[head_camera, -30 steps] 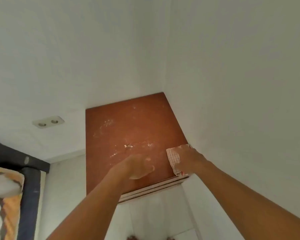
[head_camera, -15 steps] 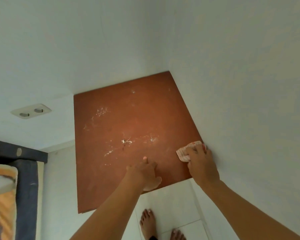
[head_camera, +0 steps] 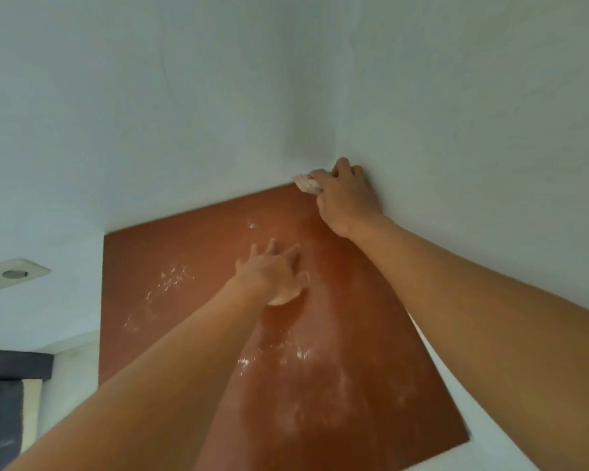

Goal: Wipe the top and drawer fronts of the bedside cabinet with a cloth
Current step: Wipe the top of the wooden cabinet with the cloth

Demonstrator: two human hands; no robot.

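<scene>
The bedside cabinet's reddish-brown top [head_camera: 191, 266] fills the lower middle of the head view, standing in a corner of white walls, with whitish dust patches across it. My right hand [head_camera: 346, 195] is at the far right corner of the top, fingers closed on a pale bunched cloth [head_camera: 306, 183] that presses into the corner against the wall. My left hand [head_camera: 276, 271] lies flat on the middle of the top, fingers spread, holding nothing. The drawer fronts are out of sight.
White walls [head_camera: 456, 113] close in the cabinet at the back and right. A double wall socket [head_camera: 12, 275] sits on the left wall. A dark bed frame with bedding [head_camera: 4, 385] shows at the lower left, beside pale floor.
My right hand slid the cloth from the near right edge up along the wall to the far corner. My left hand moved forward onto the middle of the top. The view closed in.
</scene>
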